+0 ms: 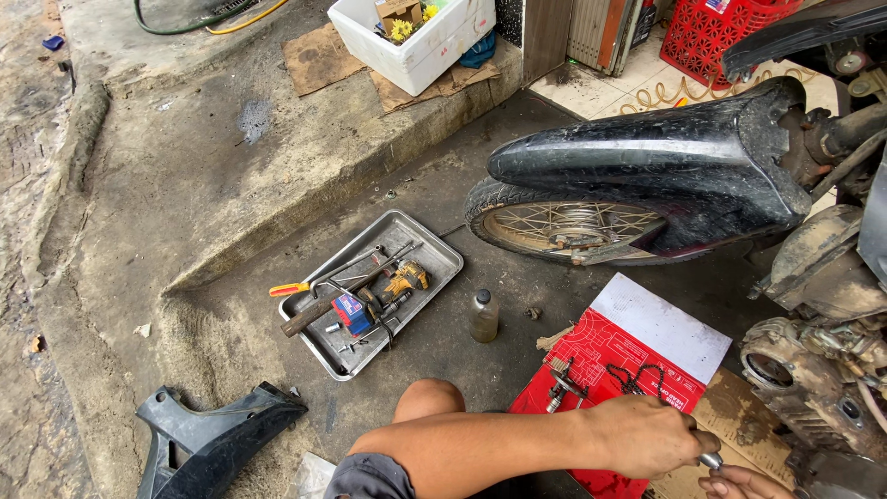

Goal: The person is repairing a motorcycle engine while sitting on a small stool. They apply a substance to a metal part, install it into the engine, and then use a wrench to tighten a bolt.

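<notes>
A small shiny metal part (710, 459) held above the red sheet (601, 356).

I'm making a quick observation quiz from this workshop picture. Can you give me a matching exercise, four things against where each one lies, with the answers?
Things:
1. small bottle
2. metal tray
3. white foam box
4. dark plastic panel

Places (mixed):
A. up on the raised concrete step, on cardboard
B. on the floor at the lower left, near the person's knee
C. standing on the floor between the tray and the red carton
D. on the floor below the step, holding tools

Pairs: 1-C, 2-D, 3-A, 4-B
</notes>
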